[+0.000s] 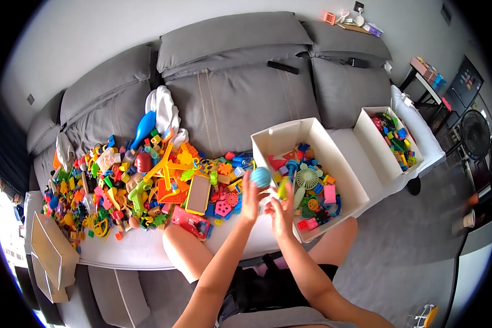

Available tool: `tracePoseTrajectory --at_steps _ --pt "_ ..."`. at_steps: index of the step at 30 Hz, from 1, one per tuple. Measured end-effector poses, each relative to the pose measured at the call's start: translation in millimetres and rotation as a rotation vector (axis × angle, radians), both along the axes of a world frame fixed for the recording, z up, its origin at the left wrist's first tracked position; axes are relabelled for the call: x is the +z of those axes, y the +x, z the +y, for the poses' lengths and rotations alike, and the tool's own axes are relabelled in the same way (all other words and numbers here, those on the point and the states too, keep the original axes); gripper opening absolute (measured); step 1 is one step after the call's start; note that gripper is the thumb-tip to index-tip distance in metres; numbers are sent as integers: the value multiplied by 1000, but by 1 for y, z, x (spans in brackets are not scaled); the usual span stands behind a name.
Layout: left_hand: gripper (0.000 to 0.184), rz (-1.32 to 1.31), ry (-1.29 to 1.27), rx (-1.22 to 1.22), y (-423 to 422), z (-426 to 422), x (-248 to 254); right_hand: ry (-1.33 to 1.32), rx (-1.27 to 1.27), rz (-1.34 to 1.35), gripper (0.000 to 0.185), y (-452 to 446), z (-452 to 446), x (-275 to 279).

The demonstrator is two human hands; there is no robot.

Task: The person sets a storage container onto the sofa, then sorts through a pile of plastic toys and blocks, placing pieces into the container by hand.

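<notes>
My left hand (251,199) is raised at the left rim of a large white box (341,164), its fingers upright beside a blue ball (261,177). Whether the fingers hold the ball is not clear. Close by on the right, my right hand (279,214) has its fingers partly spread near a blurred yellow-green toy (282,188); contact with it cannot be made out. Inside the box lie a pale green round toy (307,177), a pink block (329,194) and several other toys. Left of my hands, a wide pile of colourful toys (142,188) covers the sofa seat.
A second white box (373,143) with toys stands at the right end of the sofa (240,104). A beige container (52,254) is at the lower left. A black remote (282,67) lies on the backrest. A fan (475,134) stands far right.
</notes>
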State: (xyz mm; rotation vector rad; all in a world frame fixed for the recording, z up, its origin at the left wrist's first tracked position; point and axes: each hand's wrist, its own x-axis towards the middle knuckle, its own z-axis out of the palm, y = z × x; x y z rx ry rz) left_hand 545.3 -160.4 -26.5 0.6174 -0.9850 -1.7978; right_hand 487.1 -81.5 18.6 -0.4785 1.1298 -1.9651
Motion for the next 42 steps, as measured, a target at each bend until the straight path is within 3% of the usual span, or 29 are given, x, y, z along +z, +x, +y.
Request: tracePoseTrajectory --at_steps 2,4,6,7,8,11,12,14,15,18,19,23,26,27,29,30,32,34,35,38,42 --pt "58 -139 -163 -105 -18 13 29 -20 -175 160 74 -8 3 10" --pt "52 -221 -294 -141 -10 21 27 -3 -195 239 70 -12 3 0" --pt "46 -427 -506 -13 14 25 0 48 -7 199 65 -6 5 -8" --pt "40 -543 -546 91 32 29 -10 54 94 225 57 0 2 -19" --pt "35 -572 -422 149 49 34 -19 113 171 235 44 9 -5 -35" --pt "33 -985 -606 367 125 23 -53 288 463 203 30 41 -28 -59" --pt "34 -1104 -705 449 152 17 -56 372 572 230 33 52 -39 -69" --pt "39 -1374 -530 502 194 1 -55 470 677 201 41 81 -63 -86" --pt "45 -1485 -660 625 216 -11 -65 533 673 284 47 96 -74 -88" --pt "72 -1574 -486 435 260 -31 -61 605 701 475 54 135 -107 -116" --pt "89 -1589 -406 284 272 -39 -62 631 638 631 54 144 -119 -143" --pt "98 -1822 -284 26 265 -54 -54 637 311 1042 53 167 -143 -179" --pt "87 -1948 -337 51 254 -57 -50 536 306 910 45 166 -159 -226" --pt "76 -1936 -380 109 254 -55 -49 555 402 706 42 164 -154 -200" --pt "72 -1788 -399 250 261 -50 -49 579 580 291 38 156 -134 -112" --pt "70 -1713 -409 314 263 -47 -47 606 600 240 37 152 -132 -108" --pt "58 -1349 -116 545 266 -37 -43 660 640 138 34 134 -125 -100" --pt "54 -1078 -87 722 269 -34 -41 591 667 -61 31 113 -110 -82" --pt "46 -1059 -134 725 269 -30 -38 536 648 -35 32 106 -101 -72" --pt "33 -576 6 629 266 -31 -48 369 637 15 30 79 -77 -54" --pt "21 -215 51 790 215 -33 -45 311 451 111 29 51 -42 -26"
